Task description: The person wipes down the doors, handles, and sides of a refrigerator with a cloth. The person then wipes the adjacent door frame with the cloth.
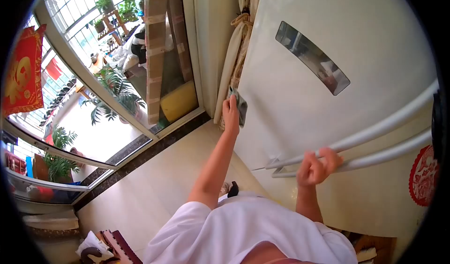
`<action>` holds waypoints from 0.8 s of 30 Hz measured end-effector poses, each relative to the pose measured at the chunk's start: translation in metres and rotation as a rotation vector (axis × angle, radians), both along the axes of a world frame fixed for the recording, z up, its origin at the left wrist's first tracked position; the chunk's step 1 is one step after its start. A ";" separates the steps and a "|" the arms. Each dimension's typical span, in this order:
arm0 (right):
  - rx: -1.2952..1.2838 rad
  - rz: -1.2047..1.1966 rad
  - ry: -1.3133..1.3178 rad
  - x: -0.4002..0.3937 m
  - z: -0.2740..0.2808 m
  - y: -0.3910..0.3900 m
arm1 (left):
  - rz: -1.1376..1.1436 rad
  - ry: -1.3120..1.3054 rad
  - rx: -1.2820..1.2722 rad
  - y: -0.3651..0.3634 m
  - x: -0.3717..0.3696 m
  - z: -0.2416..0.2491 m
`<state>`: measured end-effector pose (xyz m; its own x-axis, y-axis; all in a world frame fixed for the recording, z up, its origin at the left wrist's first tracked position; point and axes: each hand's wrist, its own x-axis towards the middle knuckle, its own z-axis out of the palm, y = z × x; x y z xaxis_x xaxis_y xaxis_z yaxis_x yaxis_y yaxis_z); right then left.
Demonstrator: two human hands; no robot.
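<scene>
My left hand (230, 114) is closed on a grey-green cloth (242, 108), at the left edge of a large white cabinet-like appliance (290, 109). Part of the cloth lies against that edge, beside a tied beige curtain. Two long, curved silver handles (375, 135) run across the appliance's front. Over their left part is my right hand (318, 165), its fingers curled and blurred by motion; whether it grips a handle or holds anything is not clear. A dark curved panel (313, 57) sits higher on the white front.
Glass sliding doors (136, 118) stand at the left, with potted plants (115, 93) and a tall cardboard piece (155, 53) behind them. The curtain (232, 57) hangs beside the appliance. A red ornament (424, 177) is at the right. Dark red items (119, 247) lie at the lower left.
</scene>
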<state>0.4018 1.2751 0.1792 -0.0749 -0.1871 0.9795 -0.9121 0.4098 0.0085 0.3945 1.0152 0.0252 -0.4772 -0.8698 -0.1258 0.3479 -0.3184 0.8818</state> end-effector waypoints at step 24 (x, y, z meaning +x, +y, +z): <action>-0.133 1.128 -1.450 0.046 -0.110 -0.314 | -0.396 0.106 -0.247 -0.142 0.122 0.080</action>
<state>0.4482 0.9614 0.0693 -0.6817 -0.6766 0.2785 0.0185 -0.3965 -0.9179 0.5162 0.8733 0.1053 -0.7772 -0.6160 0.1289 0.3342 -0.2304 0.9139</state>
